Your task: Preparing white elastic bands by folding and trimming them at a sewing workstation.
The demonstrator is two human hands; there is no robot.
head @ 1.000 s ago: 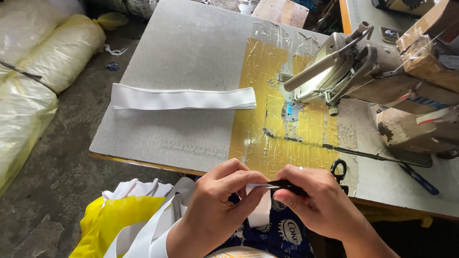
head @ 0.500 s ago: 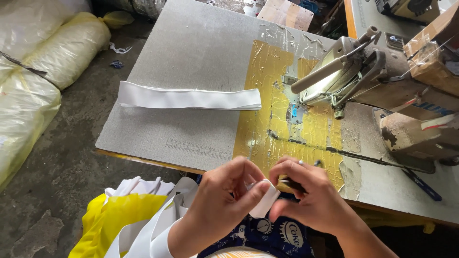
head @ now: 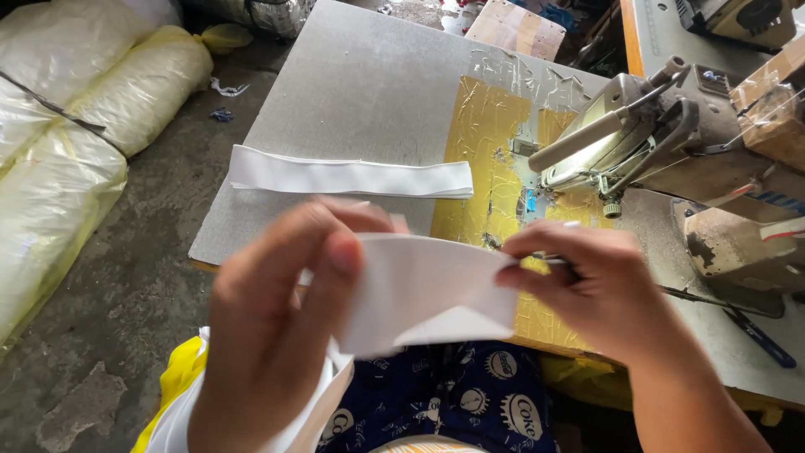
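raised nearer the camera since half a second ago, white fabric strip [head: 423, 289] pinched between left hand [head: 281, 335] and right hand [head: 599, 289] above table edge [head: 251, 243]; probably light, limp, best gripped at ends.

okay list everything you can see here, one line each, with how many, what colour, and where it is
white fabric piece: 1, white, held up between both hands
folded white strip: 1, white, flat on the grey table
table: 1, grey top with a yellow taped patch, centre
sewing machine: 1, beige, worn, right on the table
plastic-wrapped bundles: several, pale yellow, floor at left
left hand: 1, pinches the piece's left side
right hand: 1, pinches its right edge
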